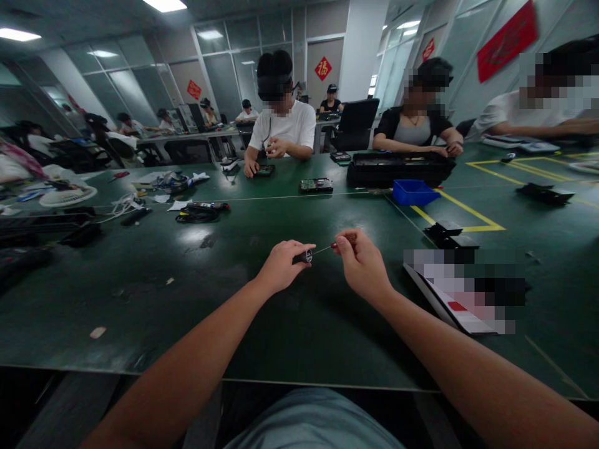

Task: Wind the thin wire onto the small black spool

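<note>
Near the middle of the view, my left hand (281,268) is closed around a small dark cylindrical part (307,256), whose round end faces right and shows a lighter pattern. My right hand (364,265) grips a screwdriver (322,250) by its handle, red near the shaft. Its thin metal shaft points left at the round end of the part; whether the tip touches cannot be made out. Both hands are above the green table (299,337). My fingers hide most of the handle and the back of the part.
A white box-like object (433,296), partly blurred, lies right of my right forearm. Farther off are a blue bin (414,193), a long black housing (400,169), a circuit board (316,185) and a black cable bundle (200,212). Several people work across the table.
</note>
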A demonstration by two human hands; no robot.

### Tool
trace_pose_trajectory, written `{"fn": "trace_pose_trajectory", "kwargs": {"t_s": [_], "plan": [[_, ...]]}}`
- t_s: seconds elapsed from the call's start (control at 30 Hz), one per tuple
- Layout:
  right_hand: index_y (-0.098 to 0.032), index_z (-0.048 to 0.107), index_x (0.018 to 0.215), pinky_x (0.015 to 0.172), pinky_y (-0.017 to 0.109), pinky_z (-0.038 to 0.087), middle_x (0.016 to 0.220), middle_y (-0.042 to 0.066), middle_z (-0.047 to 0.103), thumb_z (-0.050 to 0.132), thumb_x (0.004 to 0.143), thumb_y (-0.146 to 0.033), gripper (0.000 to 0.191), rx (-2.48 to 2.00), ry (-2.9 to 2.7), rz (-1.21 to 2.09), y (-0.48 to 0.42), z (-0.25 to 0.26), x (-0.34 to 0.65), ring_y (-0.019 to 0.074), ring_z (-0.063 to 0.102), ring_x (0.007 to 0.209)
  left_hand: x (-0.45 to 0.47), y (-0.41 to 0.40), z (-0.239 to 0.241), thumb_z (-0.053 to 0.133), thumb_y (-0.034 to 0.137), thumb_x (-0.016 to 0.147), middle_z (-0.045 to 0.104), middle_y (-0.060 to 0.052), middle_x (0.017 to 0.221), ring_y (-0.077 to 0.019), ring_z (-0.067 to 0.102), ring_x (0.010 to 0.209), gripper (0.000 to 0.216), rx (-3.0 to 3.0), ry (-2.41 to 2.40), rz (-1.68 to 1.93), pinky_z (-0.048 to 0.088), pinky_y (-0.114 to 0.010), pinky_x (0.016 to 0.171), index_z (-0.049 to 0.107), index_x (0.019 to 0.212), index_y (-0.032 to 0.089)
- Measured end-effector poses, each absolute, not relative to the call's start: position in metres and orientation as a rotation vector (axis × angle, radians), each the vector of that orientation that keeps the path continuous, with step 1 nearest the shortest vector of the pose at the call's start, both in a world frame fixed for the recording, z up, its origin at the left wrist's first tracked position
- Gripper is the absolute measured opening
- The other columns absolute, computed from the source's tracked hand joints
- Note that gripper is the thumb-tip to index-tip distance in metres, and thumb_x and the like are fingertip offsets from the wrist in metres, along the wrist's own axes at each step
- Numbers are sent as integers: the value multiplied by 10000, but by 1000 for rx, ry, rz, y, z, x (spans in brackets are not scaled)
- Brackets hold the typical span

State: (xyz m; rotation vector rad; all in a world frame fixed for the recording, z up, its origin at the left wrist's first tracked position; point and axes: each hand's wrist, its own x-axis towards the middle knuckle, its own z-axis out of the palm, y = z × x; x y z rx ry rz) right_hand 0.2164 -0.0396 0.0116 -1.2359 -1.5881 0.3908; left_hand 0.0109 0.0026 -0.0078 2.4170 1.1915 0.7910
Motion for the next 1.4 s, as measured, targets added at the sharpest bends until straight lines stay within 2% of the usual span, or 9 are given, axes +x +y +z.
{"fn": "trace_pose_trajectory", "kwargs": {"t_s": [0.23,0.4,0.63,0.73,0.83,0.93,1.07,1.2,1.4], "plan": [[-240,569,930,679,356,465,823,61,701,461,982,-356,166,-1297,-1677,309,-40,16,216,233,663,747,10,5,-9,722,205,868,694,-57,1152,-251,599,1092,420,2433,1223,747,447,-456,1011,678,1279,282],[-235,563,930,684,359,462,817,60,697,454,984,-363,177,-1333,-1629,312,-39,16,218,238,666,751,11,2,-3,724,177,855,684,-67,1167,-238,627,1088,359,2265,1262,831,480,-410,994,687,1208,228],[-238,572,934,711,369,468,822,61,709,468,986,-378,182,-1324,-1593,322,-38,15,218,245,681,770,13,1,-2,657,169,887,682,-61,1161,-225,639,1084,312,2032,1313,1060,490,-391,988,595,1189,216],[-238,575,933,704,363,471,822,59,708,469,986,-376,183,-1315,-1586,323,-38,14,219,241,679,767,13,-2,0,654,237,899,671,-63,1133,-215,642,1017,319,2032,1355,1067,505,-372,933,570,1205,208],[-241,577,936,719,364,475,831,57,709,459,993,-380,191,-1302,-1582,321,-38,14,219,240,679,779,16,-6,5,674,358,897,682,-51,1033,-213,643,901,266,2090,1382,983,518,-357,828,615,1110,209],[-245,576,929,725,367,470,823,54,708,459,991,-379,188,-1312,-1569,313,-38,15,220,242,677,774,21,-8,9,668,337,903,701,-54,1002,-224,647,906,173,2193,1339,872,513,-359,829,661,1014,205],[-242,574,934,710,362,460,819,53,702,461,988,-374,182,-1319,-1561,307,-37,16,220,242,676,768,29,-4,8,650,276,901,713,-80,1075,-256,659,965,182,2343,1340,652,516,-378,842,701,1063,212],[-241,576,942,700,359,455,819,53,698,456,993,-381,191,-1331,-1565,302,-37,15,221,243,674,771,37,6,2,668,403,885,716,-113,1068,-315,669,945,308,2457,1430,368,527,-404,760,714,1136,230],[-236,577,946,704,356,453,830,56,700,456,992,-379,193,-1349,-1570,334,-37,16,222,241,676,780,39,12,2,654,377,893,716,-99,974,-278,667,878,208,2528,1407,317,514,-360,737,732,1002,218]]}}
